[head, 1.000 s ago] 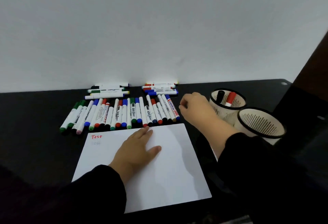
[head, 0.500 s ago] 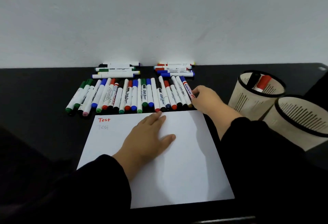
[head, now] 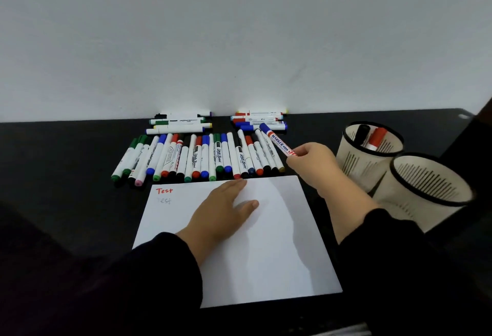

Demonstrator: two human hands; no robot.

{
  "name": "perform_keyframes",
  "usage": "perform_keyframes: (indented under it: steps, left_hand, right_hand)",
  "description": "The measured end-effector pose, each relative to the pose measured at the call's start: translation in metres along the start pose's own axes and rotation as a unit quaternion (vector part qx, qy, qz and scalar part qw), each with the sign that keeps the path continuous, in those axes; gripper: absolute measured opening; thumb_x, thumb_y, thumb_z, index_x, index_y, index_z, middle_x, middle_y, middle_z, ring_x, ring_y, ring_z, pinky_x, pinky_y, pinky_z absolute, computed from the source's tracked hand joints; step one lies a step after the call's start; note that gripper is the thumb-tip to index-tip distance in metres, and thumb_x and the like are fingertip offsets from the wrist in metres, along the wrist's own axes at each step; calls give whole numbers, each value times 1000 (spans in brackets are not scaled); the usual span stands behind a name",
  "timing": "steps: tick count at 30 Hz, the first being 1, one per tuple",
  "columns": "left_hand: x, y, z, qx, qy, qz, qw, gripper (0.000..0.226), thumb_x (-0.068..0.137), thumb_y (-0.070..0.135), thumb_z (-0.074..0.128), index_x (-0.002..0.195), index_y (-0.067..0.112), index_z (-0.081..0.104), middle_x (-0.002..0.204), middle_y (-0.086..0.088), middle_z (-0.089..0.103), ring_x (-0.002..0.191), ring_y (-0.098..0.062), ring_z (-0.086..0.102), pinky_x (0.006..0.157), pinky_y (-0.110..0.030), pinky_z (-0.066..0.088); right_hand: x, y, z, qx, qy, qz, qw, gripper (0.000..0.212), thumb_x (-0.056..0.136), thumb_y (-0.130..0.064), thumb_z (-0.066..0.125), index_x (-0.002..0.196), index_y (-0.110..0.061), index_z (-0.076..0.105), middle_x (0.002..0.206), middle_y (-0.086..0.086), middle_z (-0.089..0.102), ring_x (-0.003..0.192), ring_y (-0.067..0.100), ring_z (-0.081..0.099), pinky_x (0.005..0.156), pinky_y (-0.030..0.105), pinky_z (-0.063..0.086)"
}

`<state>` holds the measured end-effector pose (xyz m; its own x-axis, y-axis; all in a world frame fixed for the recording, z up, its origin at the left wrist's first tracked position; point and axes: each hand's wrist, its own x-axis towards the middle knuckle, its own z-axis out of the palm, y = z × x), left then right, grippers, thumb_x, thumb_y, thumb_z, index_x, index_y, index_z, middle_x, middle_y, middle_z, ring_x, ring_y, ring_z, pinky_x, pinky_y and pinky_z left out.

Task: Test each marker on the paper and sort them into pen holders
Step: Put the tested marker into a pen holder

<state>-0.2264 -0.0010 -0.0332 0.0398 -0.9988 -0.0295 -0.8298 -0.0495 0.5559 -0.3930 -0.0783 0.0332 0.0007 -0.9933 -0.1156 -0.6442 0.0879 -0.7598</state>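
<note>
My right hand pinches a blue-capped marker by its lower end, lifted above the right end of the marker row. The cap points up and to the left. My left hand lies flat, fingers straight, on the white paper, which bears "Test" in red and a faint grey "Test" under it. The far pen holder holds a black and a red marker. The near pen holder shows no markers inside.
Two small stacks of markers lie against the white wall behind the row. The black table stretches to the left. A dark object stands at the far right edge.
My right hand reached to the right end of the row, took the blue-capped marker and lifted it off the table. The camera tilted and shifted. My left hand stayed on the paper.
</note>
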Motion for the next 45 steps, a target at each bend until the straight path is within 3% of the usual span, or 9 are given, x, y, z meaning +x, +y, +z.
perform_keyframes:
  steps: [8, 10, 13, 16, 22, 26, 30, 36, 45]
  left_hand:
    - [-34, 19, -42, -233, 171, -35, 957, 52, 97, 39, 42, 145, 23, 31, 146, 2, 37, 132, -13, 36, 103, -25, 29]
    - [-50, 19, -51, -267, 154, -72, 949, 48, 98, 39, 37, 143, 23, 35, 143, 3, 41, 128, -14, 40, 96, -21, 27]
    - [-70, 9, -58, -289, 105, -111, 945, 36, 100, 39, 33, 124, 23, 54, 114, 6, 63, 92, -8, 57, 82, -24, 41]
    - [-79, -3, -61, -259, 87, -192, 942, 41, 99, 42, 32, 92, 15, 61, 83, 3, 62, 74, -10, 55, 64, -24, 42]
    - [-90, -21, -59, -313, 68, -259, 911, 41, 99, 40, 35, 80, 16, 62, 71, 0, 57, 65, -12, 51, 68, -28, 43]
    - [-97, -29, -52, -276, 22, -245, 929, 40, 100, 41, 31, 81, 20, 59, 71, 2, 56, 63, -11, 49, 67, -27, 42]
    - [-98, -31, -52, -246, -4, -231, 941, 39, 100, 42, 29, 81, 22, 57, 72, 4, 56, 65, -10, 49, 71, -27, 43]
    - [-90, -31, -56, -283, -23, -291, 913, 45, 99, 39, 30, 70, 16, 55, 58, 2, 53, 55, -12, 45, 64, -27, 42]
    - [-99, -26, -63, -346, -50, -269, 898, 46, 99, 36, 28, 64, 14, 48, 49, 5, 43, 44, -8, 35, 51, -20, 34]
  right_hand:
    - [-71, -4, -14, 84, -15, 3, 996, 24, 86, -19, 49, 91, -6, 69, 60, 2, 47, 55, 14, 38, 51, 23, 29]
    - [-81, -3, -9, 109, -36, 0, 993, 28, 85, -18, 49, 91, 6, 62, 68, 7, 43, 61, 17, 35, 55, 27, 27]
    - [-90, -3, 4, 161, -47, 1, 986, 28, 84, -15, 49, 88, 11, 56, 69, 8, 36, 62, 18, 27, 54, 30, 23]
    - [-99, -7, 19, 231, -42, 32, 972, 24, 86, -13, 49, 89, 0, 69, 61, 3, 44, 56, 13, 33, 50, 25, 28]
    - [-112, -13, 53, 430, -72, 99, 895, 14, 92, -18, 56, 87, -11, 67, 60, 0, 46, 53, 10, 35, 50, 21, 31]
    - [-121, -12, 75, 475, -128, 118, 863, 22, 92, -30, 60, 85, -10, 67, 56, -1, 43, 50, 9, 33, 45, 21, 28]
    - [-126, -18, 96, 430, -147, 111, 884, 25, 91, -33, 60, 81, -10, 64, 48, -2, 35, 45, 10, 25, 46, 24, 21]
    - [-127, -25, 109, 425, -154, 97, 887, 31, 90, -31, 62, 68, -15, 49, 46, -1, 35, 41, 11, 25, 41, 23, 23]
    - [-126, -31, 111, 430, -153, 91, 885, 30, 94, -22, 54, 67, -13, 46, 43, -2, 33, 39, 10, 25, 41, 21, 23]
